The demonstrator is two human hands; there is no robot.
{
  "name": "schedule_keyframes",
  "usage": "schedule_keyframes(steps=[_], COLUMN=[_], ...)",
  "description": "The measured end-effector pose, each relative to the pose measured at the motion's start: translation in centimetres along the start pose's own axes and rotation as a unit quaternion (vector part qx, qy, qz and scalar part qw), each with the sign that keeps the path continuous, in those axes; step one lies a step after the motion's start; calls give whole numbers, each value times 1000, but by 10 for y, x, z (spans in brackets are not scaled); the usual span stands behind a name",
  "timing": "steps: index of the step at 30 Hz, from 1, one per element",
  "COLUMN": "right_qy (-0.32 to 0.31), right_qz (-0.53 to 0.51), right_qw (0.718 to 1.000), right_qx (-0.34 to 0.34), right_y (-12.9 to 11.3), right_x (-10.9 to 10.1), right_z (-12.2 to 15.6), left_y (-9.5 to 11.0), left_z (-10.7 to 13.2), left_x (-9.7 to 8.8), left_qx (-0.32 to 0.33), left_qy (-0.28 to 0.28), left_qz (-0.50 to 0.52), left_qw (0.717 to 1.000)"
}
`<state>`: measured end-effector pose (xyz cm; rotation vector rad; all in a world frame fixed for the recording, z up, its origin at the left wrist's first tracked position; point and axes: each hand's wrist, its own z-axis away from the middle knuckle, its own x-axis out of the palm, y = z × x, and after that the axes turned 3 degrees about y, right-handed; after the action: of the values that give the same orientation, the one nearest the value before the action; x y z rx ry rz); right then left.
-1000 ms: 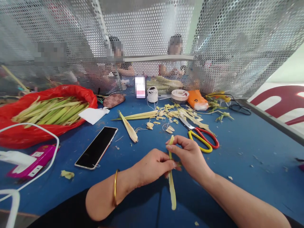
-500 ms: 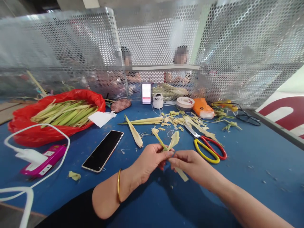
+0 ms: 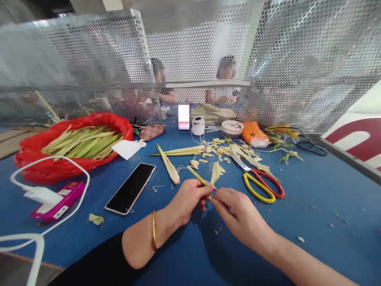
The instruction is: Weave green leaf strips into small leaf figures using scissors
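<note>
My left hand (image 3: 192, 194), with a gold bangle on the wrist, pinches a folded pale-green husk leaf (image 3: 216, 173) between thumb and fingers. A narrow green strip of it (image 3: 198, 176) sticks out to the upper left. My right hand (image 3: 235, 202) is closed against the lower end of the same husk leaf, thumb and fingers pressed together; the part between the fingers is mostly hidden. Both hands touch above the blue table (image 3: 184, 254). Scissors (image 3: 258, 184) with one yellow and one red handle lie just right of them. Trimmed husk scraps (image 3: 220, 149) are scattered beyond.
A red plastic bag (image 3: 35, 171) full of husk leaves (image 3: 89, 143) stands at left. Nearby are a purple power strip (image 3: 61, 202) with a white cable and a phone (image 3: 131, 188). Thread (image 3: 198, 126), tape (image 3: 232, 128) and an orange packet (image 3: 254, 134) line the mesh partition (image 3: 196, 47); people sit behind.
My right hand has turned and closed in farther over the lower end of the husk. The pale flap below the hands no longer shows. A small pale scrap now lies at right.
</note>
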<state>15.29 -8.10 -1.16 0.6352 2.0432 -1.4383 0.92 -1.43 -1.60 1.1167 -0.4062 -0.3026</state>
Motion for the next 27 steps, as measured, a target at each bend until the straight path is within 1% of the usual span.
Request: schedule_keyframes(steps=[1,3,5,6,7,8,10,11,12,13,14,16,18,20,23,27], right_qy=[-5,-15,0,17,32,37,16,3,-2,5,21,57,89,113,132,138], right_qz=[-9,-45,-130,-196,-270,-347,-477,-520,-547,-559,-558,-538,-518,-507,-501,-498], right_qw=[1000,995,976,957,932,901,834,806,787,776,775,787,797,800,801,802], right_qx=[20,90,176,212,240,258,276,282,286,291,295,296,297,300,301,301], right_y=[1,5,11,13,16,18,20,20,20,20,19,18,17,16,14,16], right_x=[-2,-7,-12,-14,-15,-15,-12,-10,-8,-6,-3,0,2,3,3,2], right_z=[-2,-6,-12,-14,-16,-17,-17,-16,-16,-15,-14,-14,-14,-13,-13,-14], left_y=[2,7,11,12,13,12,10,9,8,6,6,5,5,5,6,6], left_z=[1,2,4,4,5,5,7,8,8,9,10,11,12,13,15,17], left_x=[-2,-5,-7,-8,-8,-7,-4,-2,-1,1,2,4,6,7,8,10], left_qx=[-9,-27,-40,-45,-49,-53,-59,-60,-58,-54,-48,-36,-35,-39,-43,-47], left_qy=[-4,-24,-50,-61,-69,-76,-84,-85,-86,-88,-92,-96,-95,-95,-99,-100], left_qz=[7,24,36,34,27,18,0,-11,-22,-35,-49,-67,-67,-63,-65,-58], left_qw=[1000,999,997,997,996,996,995,995,994,994,993,992,993,993,992,992])
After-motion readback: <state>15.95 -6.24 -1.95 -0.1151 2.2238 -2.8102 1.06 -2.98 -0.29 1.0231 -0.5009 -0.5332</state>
